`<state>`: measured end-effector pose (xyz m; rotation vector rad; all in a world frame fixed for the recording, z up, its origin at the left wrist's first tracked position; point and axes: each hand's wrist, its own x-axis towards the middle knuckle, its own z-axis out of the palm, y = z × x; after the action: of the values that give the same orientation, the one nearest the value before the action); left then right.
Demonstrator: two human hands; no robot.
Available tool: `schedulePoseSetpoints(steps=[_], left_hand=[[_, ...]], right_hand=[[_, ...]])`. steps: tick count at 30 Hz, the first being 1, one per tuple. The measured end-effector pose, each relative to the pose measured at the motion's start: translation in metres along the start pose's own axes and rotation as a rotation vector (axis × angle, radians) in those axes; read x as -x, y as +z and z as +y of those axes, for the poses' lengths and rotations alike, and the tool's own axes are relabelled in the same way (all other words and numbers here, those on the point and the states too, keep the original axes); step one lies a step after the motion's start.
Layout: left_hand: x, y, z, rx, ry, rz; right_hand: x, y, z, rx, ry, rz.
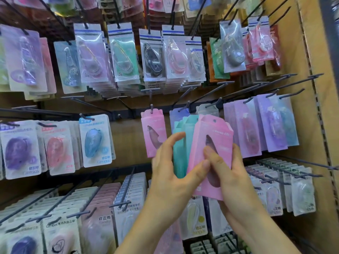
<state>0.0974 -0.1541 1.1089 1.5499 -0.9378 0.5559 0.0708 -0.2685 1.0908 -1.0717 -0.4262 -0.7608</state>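
stack: we hold a pink box (217,132) in front with teal boxes (187,136) fanned out behind it, centre-right of the frame, in front of the display hooks
left hand (170,173): thumb lies across the lower front of the teal boxes with its tip on the pink box's lower left edge; fingers (175,139) are curved and spread at the teal boxes' left side, blurred
right hand (233,182): clamped on the pink box, thumb pressed on its front window, fingers wrapped round the right edge from behind
pink box pose: upright, tilted slightly right, hang-hole on top
hooked pink box (153,131): same type, hangs on a peg just left of our stack
purple packs (271,125): hang in rows to the right, near the stack
blue tape pack (94,140): centre left, well apart
side panel (311,92): wooden, right edge of the frame
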Motion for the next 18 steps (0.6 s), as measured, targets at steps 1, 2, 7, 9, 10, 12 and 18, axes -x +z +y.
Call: schedulePoseSetpoints(steps=[1,2,7,9,10,12,18], left_hand=[[-0.003,-0.003,-0.003,-0.031,0.001,0.009],[-0.004,-0.005,-0.004,-0.061,0.024,0.022],[-0.01,-0.012,-0.013,0.002,-0.033,0.066],[-0.013,-0.016,-0.01,0.054,-0.088,0.064],[-0.014,-0.019,-0.01,0.085,-0.126,0.061],[-0.015,-0.022,-0.01,0.142,-0.195,0.04],[-0.016,-0.029,-0.008,0.417,-0.346,-0.036]], right_hand=[[-0.001,-0.001,0.003,0.033,-0.028,0.037],[-0.001,-0.001,0.005,0.075,-0.053,0.07],[-0.004,-0.002,0.008,0.159,-0.072,0.012],[-0.005,-0.001,0.008,0.191,-0.055,-0.023],[-0.006,-0.002,0.009,0.206,-0.046,-0.039],[-0.008,-0.004,0.01,0.208,-0.022,-0.063],[-0.014,-0.009,0.009,0.249,-0.021,-0.124]])
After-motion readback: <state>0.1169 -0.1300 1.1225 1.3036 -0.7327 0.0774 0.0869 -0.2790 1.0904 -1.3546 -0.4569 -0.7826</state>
